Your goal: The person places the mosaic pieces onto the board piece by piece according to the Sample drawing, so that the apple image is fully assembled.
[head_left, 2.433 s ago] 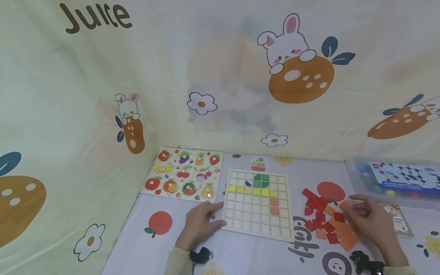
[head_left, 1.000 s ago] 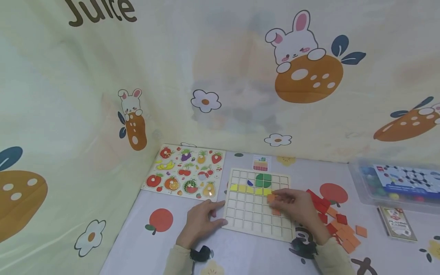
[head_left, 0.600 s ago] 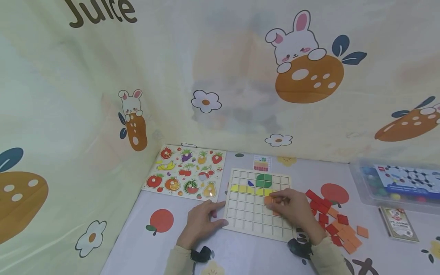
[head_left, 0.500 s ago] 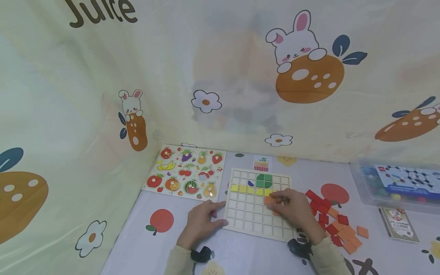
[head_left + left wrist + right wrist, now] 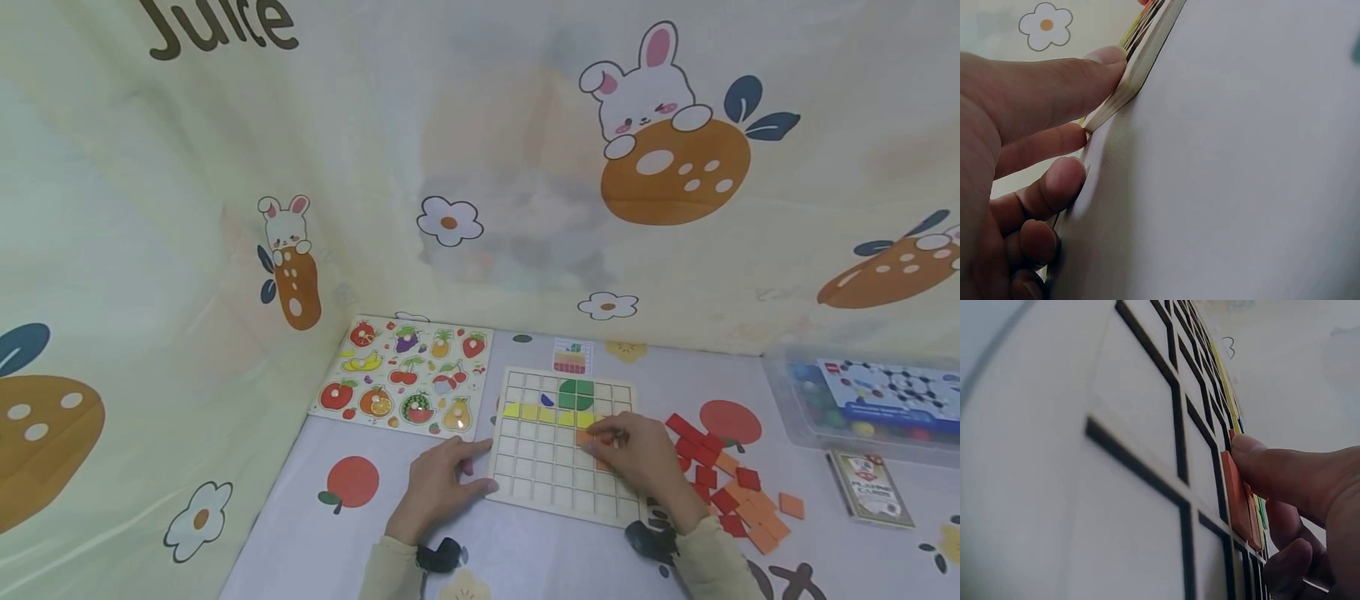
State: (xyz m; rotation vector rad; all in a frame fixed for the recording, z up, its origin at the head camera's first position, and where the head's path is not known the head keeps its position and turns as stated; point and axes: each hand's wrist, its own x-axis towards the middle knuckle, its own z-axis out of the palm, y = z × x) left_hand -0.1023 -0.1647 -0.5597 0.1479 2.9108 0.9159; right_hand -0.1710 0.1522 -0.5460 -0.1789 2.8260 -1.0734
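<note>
A wooden grid board [image 5: 525,467] lies on the table with a green shape, a yellow row and orange tiles set in its cells. My right hand [image 5: 602,438] reaches over its right half and pinches an orange tile [image 5: 583,436] at a cell just under the yellow row. In the right wrist view a fingertip [image 5: 1254,453] sits on the edge of that orange tile [image 5: 1236,490], which stands slightly proud of the board [image 5: 1135,425]. My left hand [image 5: 463,472] rests against the board's left edge [image 5: 1147,50], the thumb [image 5: 1054,94] pressed on it.
Loose red and orange tiles [image 5: 731,492] lie right of the board. A fruit puzzle [image 5: 405,383] lies at the back left, a small picture card [image 5: 570,357] behind the board. A clear plastic box [image 5: 870,400] and a card pack [image 5: 870,487] sit at the far right. Printed cloth hangs behind.
My right hand came from the tile pile to the board with an orange tile; in the last half second it barely moved. The left hand stayed put.
</note>
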